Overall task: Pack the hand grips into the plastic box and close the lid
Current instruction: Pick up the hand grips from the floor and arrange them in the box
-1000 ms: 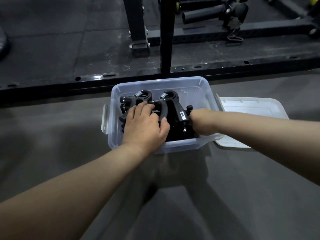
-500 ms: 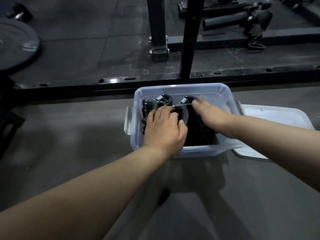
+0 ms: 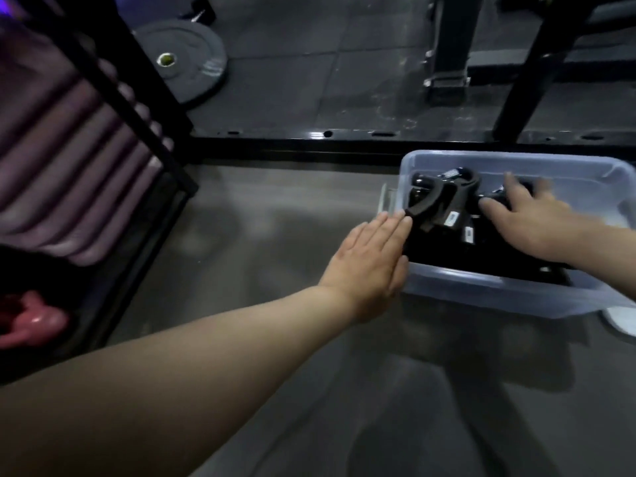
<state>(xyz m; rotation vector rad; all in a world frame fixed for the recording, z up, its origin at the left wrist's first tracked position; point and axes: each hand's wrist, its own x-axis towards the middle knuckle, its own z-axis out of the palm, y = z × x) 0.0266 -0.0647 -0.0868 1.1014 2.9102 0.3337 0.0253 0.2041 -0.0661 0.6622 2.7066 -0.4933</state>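
Plastic box (image 3: pixel 481 290) sits on the floor (image 3: pixel 275 235), at the right of the view, with no lid on it. The hand grips (image 3: pixel 444 197) are inside as a black tangle. How many there are can't be counted in the dark and blur.

Your left hand (image 3: pixel 371 259) is flat with the fingers straight and together, holding nothing. The fingertips touch the end of one raised handle (image 3: pixel 423 210) at the box's left wall. That handle angles up and looks close to rim level.

Your right hand (image 3: pixel 537 222) lies on the grips further right with the fingers spread. It is motion-blurred, but it reads as pressing rather than gripping.

Only a pale corner of the lid (image 3: pixel 619 321) shows, on the floor just beside the box's near right corner. A weight plate (image 3: pixel 187 63) lies well apart, up left, and is no concern.

Judgement: this is the settling step, with the grips in and the lid not yet on.

To do it well:
- Push the raised handle inward and down with the flat of your left hand, not the fingertips. It is curved and likely to roll or spring back.
- Keep your right palm on the pile as a counter-hold, so nudging one grip doesn't lift another.
- Nest the grips curve into curve. Crossed handles are what would stand proud of the rim.
- Check that nothing sits above the rim along the left wall before you reach for the lid.
- The box is light and may skid on the floor, so brace its wall when you press.
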